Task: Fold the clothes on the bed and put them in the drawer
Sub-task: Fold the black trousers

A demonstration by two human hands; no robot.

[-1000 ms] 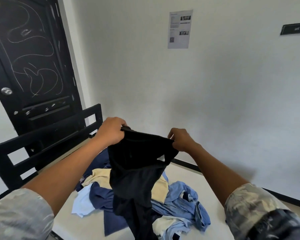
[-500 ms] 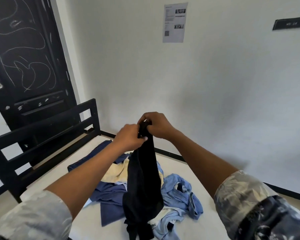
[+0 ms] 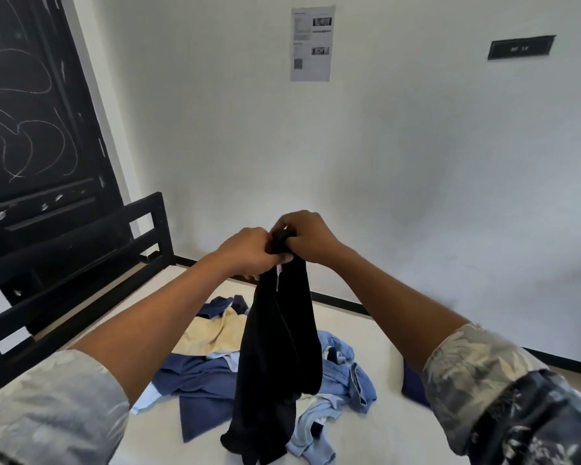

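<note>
Hanging above the bed [image 3: 366, 431], a black garment [image 3: 279, 347] is held doubled lengthwise | its top edge is clamped by the curled fingers of the left hand [image 3: 245, 251] and right hand [image 3: 311, 239], side by side | blue and cream clothes [image 3: 208, 370] are seen heaped on the bed beneath it

I see the bed [image 3: 376, 333]: white mattress, black rail [image 3: 81, 263] at left. On it, a loose heap of clothes [image 3: 208, 374], blue and cream.

garment [image 3: 279, 347] hanging above clothes pile [image 3: 215, 367] on bed [image 3: 376, 427], door [image 3: 31, 129] left behind
</note>
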